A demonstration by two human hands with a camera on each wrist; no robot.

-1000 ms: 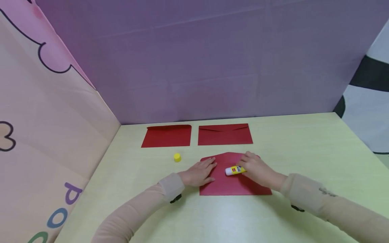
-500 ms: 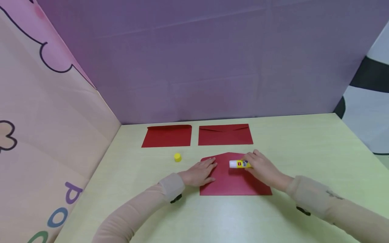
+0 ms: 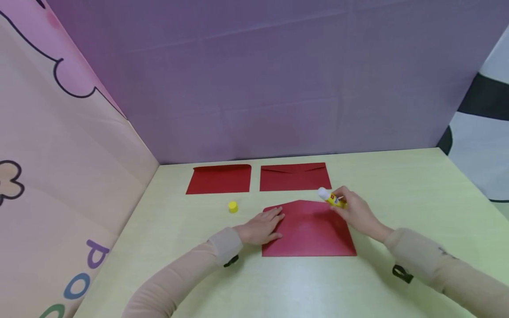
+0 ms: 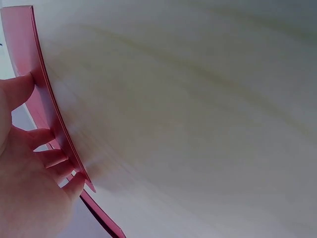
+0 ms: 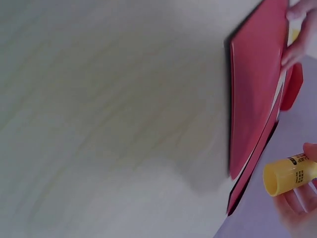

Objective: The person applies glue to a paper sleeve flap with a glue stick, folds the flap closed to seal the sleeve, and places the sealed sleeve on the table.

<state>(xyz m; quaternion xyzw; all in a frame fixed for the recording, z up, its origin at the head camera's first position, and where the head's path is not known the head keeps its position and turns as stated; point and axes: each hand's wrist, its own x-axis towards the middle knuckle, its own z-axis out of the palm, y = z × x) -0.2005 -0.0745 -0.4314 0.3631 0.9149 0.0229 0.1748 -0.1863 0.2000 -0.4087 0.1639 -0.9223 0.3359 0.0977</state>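
A red envelope (image 3: 310, 232) lies flat on the table, its pointed flap edge facing away. My left hand (image 3: 261, 226) rests on its left part with the fingers spread; in the left wrist view the fingertips (image 4: 74, 184) touch the red paper. Over the envelope's far right corner, my right hand (image 3: 358, 213) holds a yellow glue stick (image 3: 336, 201) with its white end pointing left and up. The right wrist view shows the yellow base of the glue stick (image 5: 287, 176) between thumb and fingers. Left of the envelope stands a small yellow cap (image 3: 233, 207).
Behind are two more red envelopes: the left one (image 3: 218, 181) has its flap edge raised, the right one (image 3: 295, 180) has its flap folded down. A purple backdrop (image 3: 254, 88) borders the pale table (image 3: 397, 185) at the back, and a printed panel (image 3: 71, 145) its left side.
My right hand has lifted the glue stick and moved it away and to the right, from the middle of the envelope to its far right corner. The left hand has stayed put.
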